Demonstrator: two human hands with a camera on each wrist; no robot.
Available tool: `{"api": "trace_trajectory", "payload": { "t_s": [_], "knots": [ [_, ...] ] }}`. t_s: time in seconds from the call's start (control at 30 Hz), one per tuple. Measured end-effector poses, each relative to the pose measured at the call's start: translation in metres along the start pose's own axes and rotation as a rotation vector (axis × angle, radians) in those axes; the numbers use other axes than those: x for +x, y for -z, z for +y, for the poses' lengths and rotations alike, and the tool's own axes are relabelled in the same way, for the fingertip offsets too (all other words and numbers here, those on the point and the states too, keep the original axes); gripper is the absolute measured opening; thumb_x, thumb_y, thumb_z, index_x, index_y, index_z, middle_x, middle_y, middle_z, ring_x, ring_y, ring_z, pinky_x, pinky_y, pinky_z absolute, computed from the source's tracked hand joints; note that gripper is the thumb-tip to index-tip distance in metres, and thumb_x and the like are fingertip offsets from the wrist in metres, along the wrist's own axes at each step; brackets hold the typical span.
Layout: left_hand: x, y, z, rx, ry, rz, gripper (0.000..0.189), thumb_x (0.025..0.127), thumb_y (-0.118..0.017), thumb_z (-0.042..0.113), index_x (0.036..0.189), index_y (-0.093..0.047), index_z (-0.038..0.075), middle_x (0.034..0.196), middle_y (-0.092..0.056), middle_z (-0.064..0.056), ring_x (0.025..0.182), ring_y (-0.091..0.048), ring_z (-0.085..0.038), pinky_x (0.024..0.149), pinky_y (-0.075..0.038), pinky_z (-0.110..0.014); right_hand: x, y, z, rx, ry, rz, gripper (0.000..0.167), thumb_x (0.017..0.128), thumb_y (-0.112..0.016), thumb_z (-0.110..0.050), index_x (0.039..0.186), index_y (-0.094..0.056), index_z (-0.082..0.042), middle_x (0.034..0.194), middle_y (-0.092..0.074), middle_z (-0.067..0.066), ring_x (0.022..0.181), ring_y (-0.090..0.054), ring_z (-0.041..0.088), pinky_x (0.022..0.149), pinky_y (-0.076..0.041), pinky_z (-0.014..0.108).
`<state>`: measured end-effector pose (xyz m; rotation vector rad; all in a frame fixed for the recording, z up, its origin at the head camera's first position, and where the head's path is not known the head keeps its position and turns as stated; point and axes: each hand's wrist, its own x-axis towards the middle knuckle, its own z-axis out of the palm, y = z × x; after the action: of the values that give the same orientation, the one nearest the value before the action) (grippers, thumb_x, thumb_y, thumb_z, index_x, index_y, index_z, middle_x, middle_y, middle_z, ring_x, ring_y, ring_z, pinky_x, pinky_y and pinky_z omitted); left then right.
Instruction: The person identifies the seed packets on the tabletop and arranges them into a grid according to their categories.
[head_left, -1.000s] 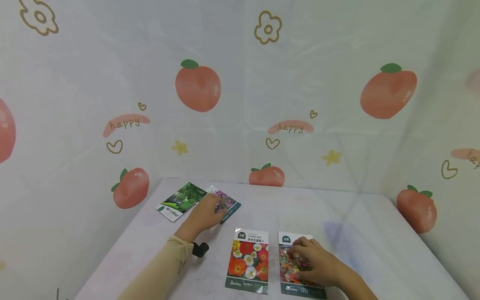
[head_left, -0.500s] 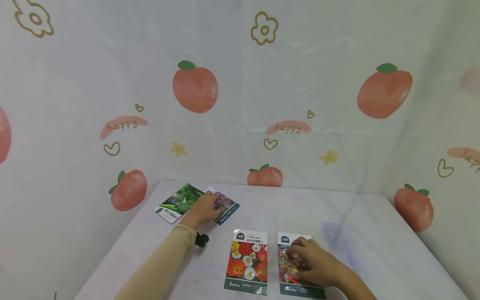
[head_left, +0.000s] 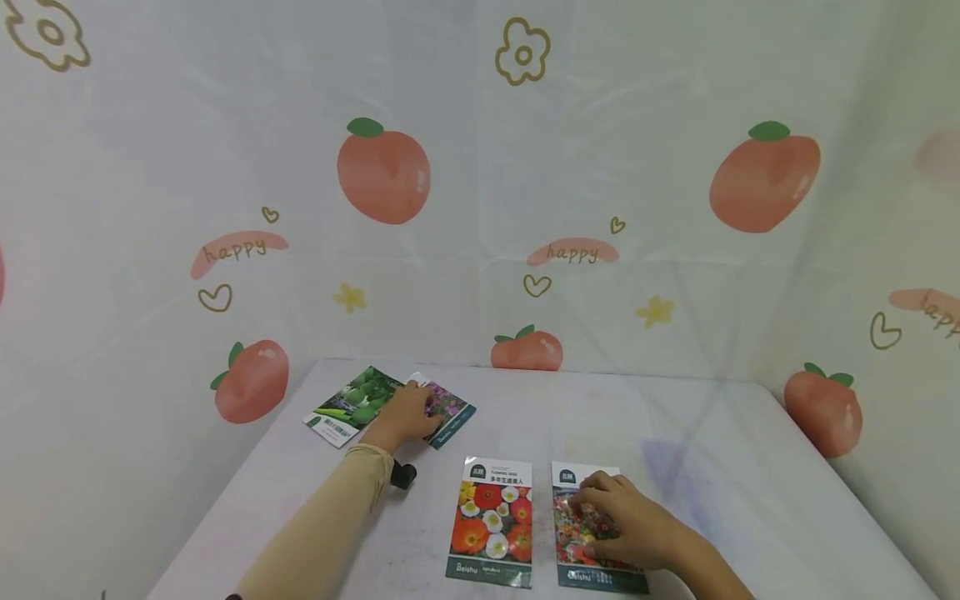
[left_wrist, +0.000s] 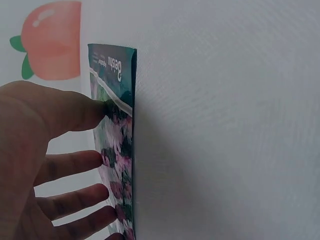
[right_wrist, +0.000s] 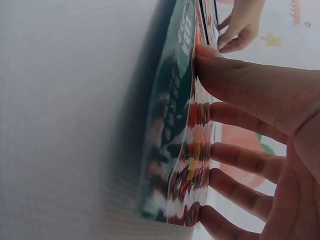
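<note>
At the back left of the table, my left hand [head_left: 408, 414] touches a purple-flowered seed packet [head_left: 452, 410] with thumb and fingertips. In the left wrist view those fingers are spread along the packet's [left_wrist: 117, 135] printed face. My right hand [head_left: 626, 521] rests its fingertips on a seed packet of mixed small flowers [head_left: 570, 521] at the front right. The right wrist view has the thumb and fingers apart on this packet [right_wrist: 187, 160]. Between the hands lies a seed packet with red, orange and white poppies [head_left: 491, 525]. A green-fruit seed packet [head_left: 360, 400] lies beside the left hand, partly covered by it.
The white table [head_left: 660, 483] ends at its back edge against a white curtain [head_left: 450, 292] printed with peaches, which also hangs at both sides. A black wrist-worn piece [head_left: 403, 475] sits at the left sleeve [head_left: 322, 521].
My left hand settles slightly over the purple-flowered packet. The right hand keeps its place on the mixed-flower packet. The whole head view shifts slightly left.
</note>
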<state>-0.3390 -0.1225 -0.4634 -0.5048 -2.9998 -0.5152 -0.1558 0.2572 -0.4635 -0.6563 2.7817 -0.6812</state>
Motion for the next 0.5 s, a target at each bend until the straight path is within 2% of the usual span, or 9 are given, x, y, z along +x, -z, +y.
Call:
{"api": "trace_trajectory", "payload": {
  "t_s": [0.17,0.5],
  "knots": [
    [0.0009,0.0,0.0003,-0.01,-0.003,-0.006,0.038,0.093,-0.078,0.03,0.117,-0.071,0.001,0.109,-0.063,-0.017,0.098,-0.061,-0.032,0.093,-0.057,-0.056,-0.0011,0.0008,-0.0011,-0.004,0.0,0.006,0.048,0.087,-0.085,-0.049,0.13,-0.069,-0.035,0.138,-0.056,-0.005,0.121,-0.051,0.026,0.096,-0.055,0.06],
    [0.0029,0.0002,-0.001,0.046,-0.009,-0.043,0.042,0.094,-0.074,0.033,0.121,-0.069,0.002,0.114,-0.062,-0.018,0.102,-0.06,-0.035,0.095,-0.057,-0.058,-0.0015,0.0,-0.001,0.004,0.024,0.0,0.046,0.088,-0.085,-0.047,0.13,-0.068,-0.034,0.137,-0.056,-0.004,0.119,-0.051,0.026,0.092,-0.056,0.054]
  ]
}}
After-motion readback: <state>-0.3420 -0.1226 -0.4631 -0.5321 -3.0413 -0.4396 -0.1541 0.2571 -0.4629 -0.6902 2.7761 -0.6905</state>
